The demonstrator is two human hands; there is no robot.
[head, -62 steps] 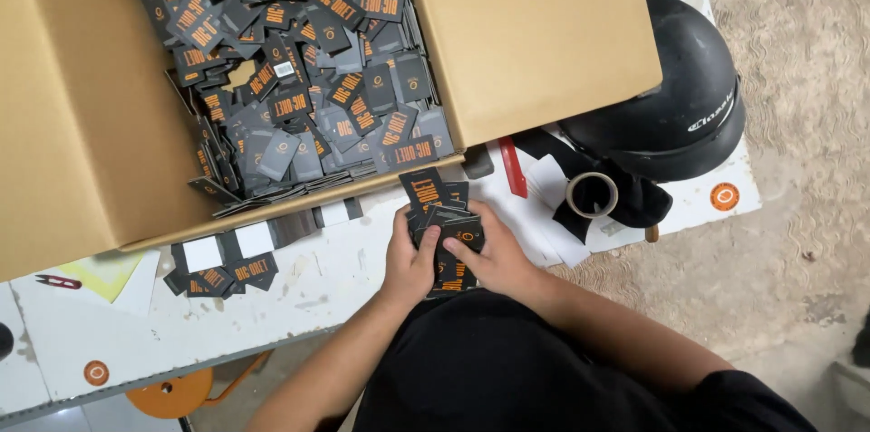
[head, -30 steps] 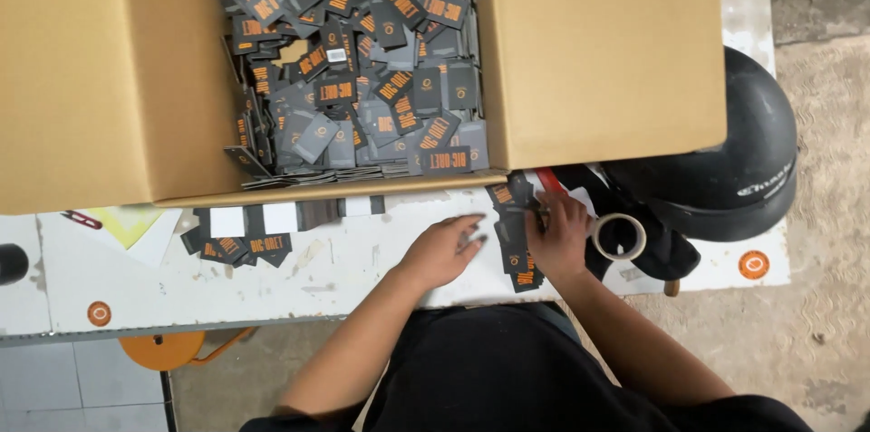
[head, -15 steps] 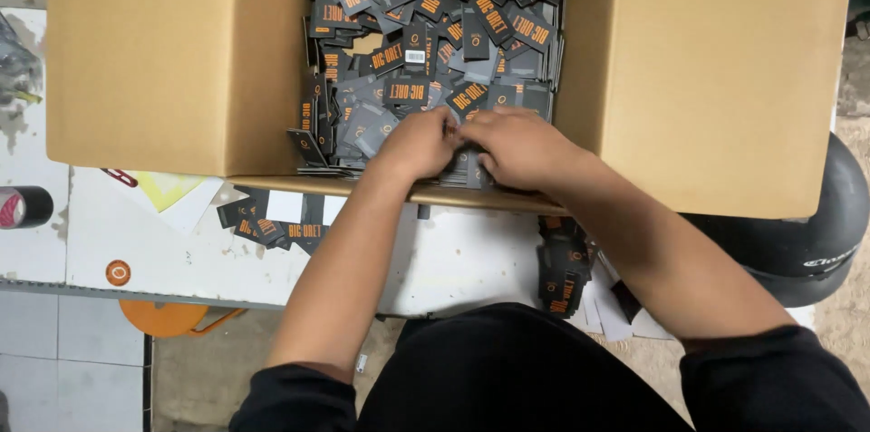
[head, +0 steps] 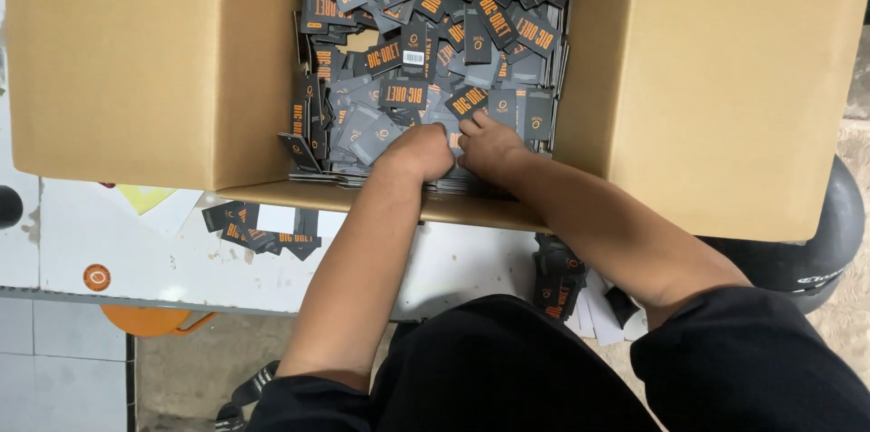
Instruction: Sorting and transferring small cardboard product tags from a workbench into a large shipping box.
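Observation:
A big open cardboard box [head: 136, 60] lies on the white table [head: 136, 251], full of several small dark grey tags [head: 435, 24] with orange print. Both my hands are inside the box at its near edge. My left hand [head: 419, 153] is curled, knuckles up, fingers dug into the tags. My right hand [head: 487, 144] presses right beside it, fingers bent onto the tags. Whether either hand has closed on tags is hidden by the knuckles. A stack of the same tags [head: 557, 278] stands on the table under my right forearm.
A few loose tags [head: 258, 228] lie on the table in front of the box at left, near a yellow paper [head: 145, 198]. A black helmet [head: 811, 251] sits at the right. An orange stool [head: 149, 319] shows below the table edge.
My hands left the tag stack on the table and reached into the box. In the last half second they pushed deeper among the tags, and the view shifted right.

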